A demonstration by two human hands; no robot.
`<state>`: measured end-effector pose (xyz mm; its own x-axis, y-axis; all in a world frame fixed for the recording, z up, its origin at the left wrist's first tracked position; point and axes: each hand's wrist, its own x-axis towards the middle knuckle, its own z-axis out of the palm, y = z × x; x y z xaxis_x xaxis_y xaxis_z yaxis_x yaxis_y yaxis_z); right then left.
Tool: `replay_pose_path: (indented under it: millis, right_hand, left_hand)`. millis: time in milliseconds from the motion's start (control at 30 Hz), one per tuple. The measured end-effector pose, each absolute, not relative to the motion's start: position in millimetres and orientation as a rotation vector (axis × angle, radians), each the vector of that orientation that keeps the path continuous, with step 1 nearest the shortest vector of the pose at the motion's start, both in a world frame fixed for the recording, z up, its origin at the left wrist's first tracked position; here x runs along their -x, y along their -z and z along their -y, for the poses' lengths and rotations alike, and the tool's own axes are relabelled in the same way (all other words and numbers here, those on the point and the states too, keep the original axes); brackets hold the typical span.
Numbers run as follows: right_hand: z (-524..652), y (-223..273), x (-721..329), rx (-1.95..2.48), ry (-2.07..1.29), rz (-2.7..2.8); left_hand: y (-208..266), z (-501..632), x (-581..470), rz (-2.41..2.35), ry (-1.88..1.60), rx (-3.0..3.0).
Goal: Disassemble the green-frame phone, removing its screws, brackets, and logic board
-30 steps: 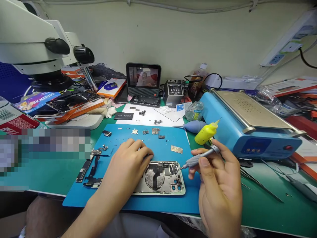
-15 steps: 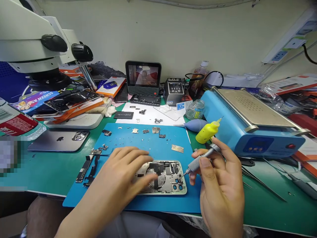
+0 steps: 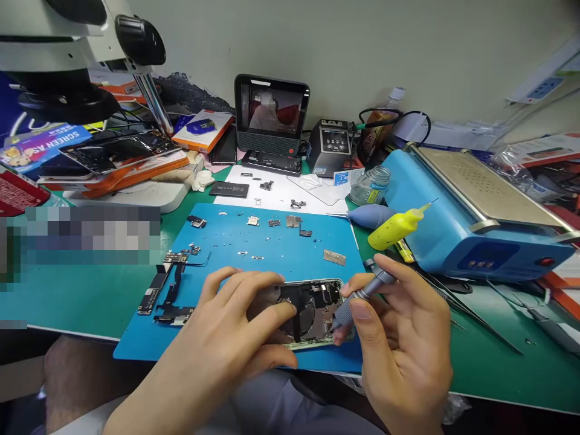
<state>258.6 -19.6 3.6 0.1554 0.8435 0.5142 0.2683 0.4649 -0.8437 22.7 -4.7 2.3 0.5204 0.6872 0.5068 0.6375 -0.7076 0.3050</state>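
An opened phone housing (image 3: 309, 314) with its bare inside facing up is at the front of the blue mat (image 3: 254, 257), slightly tilted. My left hand (image 3: 235, 323) spans its left part, fingers at the far edge and thumb at the near edge, gripping it. In my right hand (image 3: 401, 341) is a grey precision screwdriver (image 3: 366, 293), held between thumb and fingers. Its tip points down at the right end of the housing, by the camera area; the fingers partly hide whether it touches. Left of the housing lie a logic board (image 3: 156, 289) and a flex cable part (image 3: 173, 317).
Small screws and metal brackets (image 3: 252, 221) dot the mat. Behind are a battery (image 3: 229, 190) and a smart display (image 3: 272, 115). To the right stand a yellow bottle (image 3: 394, 229), a blue heating plate machine (image 3: 457, 229) and tweezers (image 3: 480, 314). A microscope (image 3: 67, 66) overhangs the left.
My left hand has closed onto the phone housing, which now tilts and looks darker. The screwdriver tip has shifted slightly down along its right end. The camera view has shifted too.
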Motion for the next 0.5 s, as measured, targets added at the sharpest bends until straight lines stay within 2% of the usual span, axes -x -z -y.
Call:
replay_pose_path:
  millis: [200,500]
  right_hand:
    - [26.9,-0.3,-262.6,1.119,-0.551,1.497]
    - [29.1,-3.1,-263.4,1.042,-0.527,1.601]
  left_hand:
    - [3.6,19.6,-22.4,-1.147,-0.886,-2.636]
    - [11.8,28.3,-27.4,-1.099,-1.124,-2.562]
